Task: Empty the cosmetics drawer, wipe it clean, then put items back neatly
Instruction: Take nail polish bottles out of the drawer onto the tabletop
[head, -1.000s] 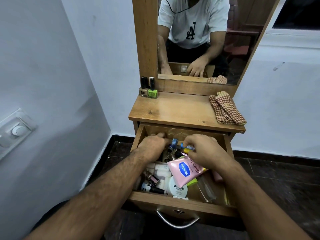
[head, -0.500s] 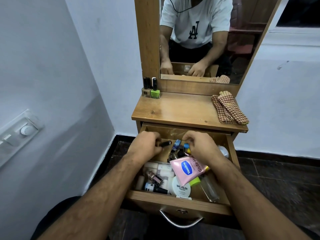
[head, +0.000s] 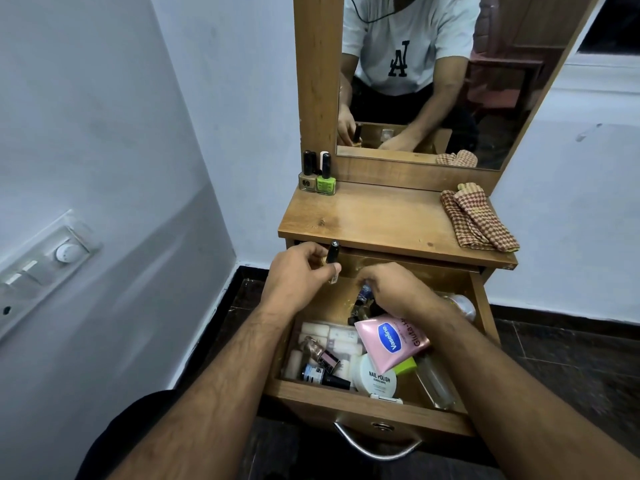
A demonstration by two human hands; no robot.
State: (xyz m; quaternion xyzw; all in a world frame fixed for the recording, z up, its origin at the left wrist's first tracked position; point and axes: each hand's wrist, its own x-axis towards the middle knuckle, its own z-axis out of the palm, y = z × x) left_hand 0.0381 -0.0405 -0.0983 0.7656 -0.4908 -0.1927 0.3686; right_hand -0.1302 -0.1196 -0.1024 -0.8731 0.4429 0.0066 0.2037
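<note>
So the drawer (head: 363, 398) is pulled out under the counter (head: 374, 220) and it's packed with stuff. Left hand (head: 298, 275) pinches a black-capped nail polish bottle (head: 333, 259), held up just above the drawer's far left corner. Right hand (head: 394, 289) is down in the far end, fingers curled into a cluster of small bottles (head: 363, 299), can't tell which one it's got. Pink Vaseline tube (head: 393, 341) lies over a white nail polish tub (head: 375, 377). Two polish bottles (head: 318, 174) stand far left on the counter, checked cloth (head: 478, 216) on the right.
</note>
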